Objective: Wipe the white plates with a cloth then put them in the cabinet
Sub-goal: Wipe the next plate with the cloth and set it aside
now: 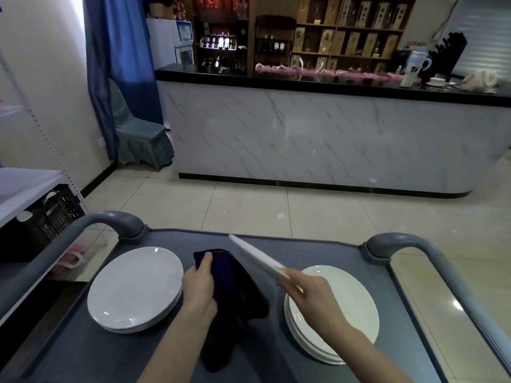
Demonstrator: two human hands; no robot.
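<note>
Head view. A pale tiled floor (249, 205) fills the middle ground. It is bounded at the rear by a long counter (318, 128) with a marble-patterned front and a black top, on which pink items and a mug are laid. Wooden shelving (345, 29) stocked with boxes and bottles is seen behind it. A blue curtain (121, 51) hangs at the left, with a cloth-covered chair (138, 134) at its foot.

The foreground is occupied by a grey cart (318, 250), framed by a curved handle at each far corner. A black crate (52, 217) is seen on a low shelf to the left of the cart.

Two stacks of white plates are set on the cart top, well apart: the left stack (132, 286) and the right stack (351, 308).

Between the stacks, a dark cloth (240, 286) is held up and drapes down towards the cart top.

One single plate (257, 255) is raised above the cart, steeply tilted and shown almost edge-on, just beside the cloth. Contact between the two cannot be told.

The left grip (199, 286) is clenched on the upper part of the cloth, with the thumb laid over its top edge. The right grip (312, 291) is closed on the near rim of the single plate, above the right stack.
</note>
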